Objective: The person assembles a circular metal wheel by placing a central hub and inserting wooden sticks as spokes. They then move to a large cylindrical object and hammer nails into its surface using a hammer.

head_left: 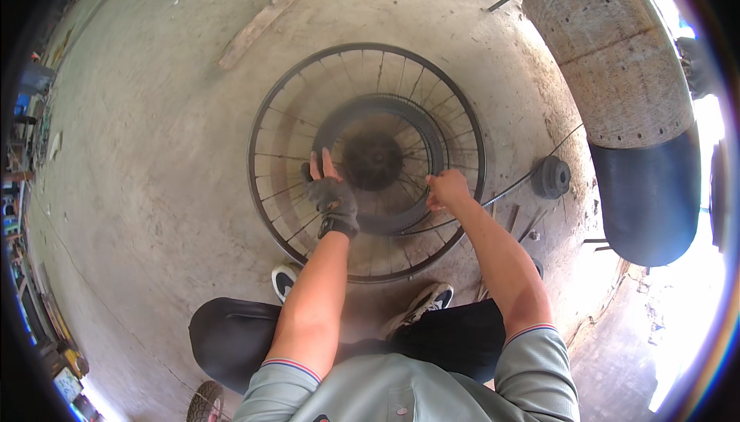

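Observation:
A large black spoked wheel rim lies on the concrete floor in front of me. Inside its outline is a smaller black ring, like a tyre, around a dark round hub; haze blurs this middle area. My left hand, in a worn dark glove with bare fingertips, reaches over the ring's left side, fingers stretched and apart. My bare right hand is closed at the ring's right edge, its fingers curled; what they pinch is hidden. Just below that hand, a thin black cord runs out to the right.
A black grooved spool-like part stands to the right, near thin metal rods. Beyond it is a large curved seat-like piece, rusty above and black below. A wooden plank lies far ahead. My shoes are close to the rim.

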